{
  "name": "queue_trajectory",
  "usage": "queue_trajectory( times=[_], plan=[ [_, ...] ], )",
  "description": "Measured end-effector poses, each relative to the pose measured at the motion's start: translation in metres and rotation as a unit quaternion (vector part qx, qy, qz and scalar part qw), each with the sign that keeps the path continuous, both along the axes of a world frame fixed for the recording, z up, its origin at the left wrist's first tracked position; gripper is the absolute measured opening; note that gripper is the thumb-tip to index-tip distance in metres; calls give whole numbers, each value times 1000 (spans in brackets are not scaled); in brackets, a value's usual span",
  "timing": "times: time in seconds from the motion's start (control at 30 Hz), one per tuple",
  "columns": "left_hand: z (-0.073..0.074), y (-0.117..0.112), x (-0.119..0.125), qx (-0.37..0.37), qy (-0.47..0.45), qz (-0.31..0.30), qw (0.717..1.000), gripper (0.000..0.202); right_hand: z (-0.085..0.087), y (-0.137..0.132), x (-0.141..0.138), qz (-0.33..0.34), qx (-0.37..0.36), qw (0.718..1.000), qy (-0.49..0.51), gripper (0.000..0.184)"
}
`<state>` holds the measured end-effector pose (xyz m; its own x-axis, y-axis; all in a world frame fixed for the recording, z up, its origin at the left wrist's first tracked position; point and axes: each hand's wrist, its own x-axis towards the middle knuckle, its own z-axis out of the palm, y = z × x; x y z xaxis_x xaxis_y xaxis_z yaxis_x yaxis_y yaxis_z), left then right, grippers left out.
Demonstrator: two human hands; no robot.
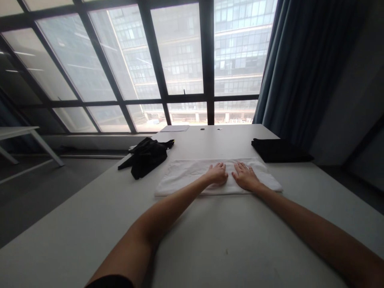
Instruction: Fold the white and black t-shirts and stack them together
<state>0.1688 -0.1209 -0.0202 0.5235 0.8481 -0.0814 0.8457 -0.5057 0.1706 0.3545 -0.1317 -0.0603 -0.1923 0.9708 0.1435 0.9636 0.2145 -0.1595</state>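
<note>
Just below frame centre, white cloth [186,172] lies on table [207,236], left hand [218,173] and right hand [245,177] palm-down on it, fingers extended, slightly spread, gripping nothing; crumpled black cloth [150,154] centre-left, folded black cloth [279,151] centre-right.

Cannot see the patches of white cloth [187,169] under the left hand [218,175] and the right hand [244,176], nor the bench [228,228] beneath it, nor enough of the crumpled black heap [150,155] to tell one garment from several. Can follow the black sleeve [111,281] only to the bottom edge, the right forearm [312,222] only to the lower right corner, the other table [16,132] only to the left edge. Cannot identify the tiny speck [227,251] on the bench, or read any fine detail in the blurred, washed-out building [246,52] beyond the window [207,60].
</note>
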Motion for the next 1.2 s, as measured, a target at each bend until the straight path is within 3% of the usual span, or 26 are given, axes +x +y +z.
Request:
queue_trajectory(
  times=[0.1, 0.2, 0.37, 0.5, 0.57, 0.63, 0.7, 0.77, 0.9, 1.07, 1.2],
  plan=[
    [-5, 15, 26, 35, -28, -39, 998, 60, -2, 4, 4, 20, 8, 1000, 2, 62],
    [-18, 21, 39, 66, -45, -31, 996, 61, -1, 16, 20, 26, -1, 1000, -10, 60],
    [-25, 19, 40, 81, -39, -22, 996, 65, 4, 34, 59, -98, 2, 995, -18, 62],
    [-23, 19, 40, 81, -32, -15, 996, 63, 7, 30, 65, -172, 28, 985, -14, 62],
    [-24, 20, 41, 84, -33, -15, 996, 62, 8, 23, 54, -147, 78, 986, -17, 58],
    [-25, 20, 41, 90, -37, -17, 995, 62, 8, 17, 38, -55, 111, 992, -15, 56],
    [-26, 21, 41, 93, -39, -20, 995, 61, 6, 16, 23, 46, 94, 994, -4, 56],
    [-27, 21, 40, 93, -39, -22, 995, 60, 4, 18, 17, 92, 52, 994, 5, 56],
    [-26, 22, 39, 90, -35, -14, 995, 60, 2, 33, 39, 15, 8, 1000, -12, 59],
    [-25, 21, 39, 79, -38, -9, 996, 61, 2, 43, 81, -92, 15, 996, -4, 60],
    [-25, 22, 39, 86, -42, -13, 995, 62, 8, 33, 75, -139, 79, 987, -3, 56]
  ],
)
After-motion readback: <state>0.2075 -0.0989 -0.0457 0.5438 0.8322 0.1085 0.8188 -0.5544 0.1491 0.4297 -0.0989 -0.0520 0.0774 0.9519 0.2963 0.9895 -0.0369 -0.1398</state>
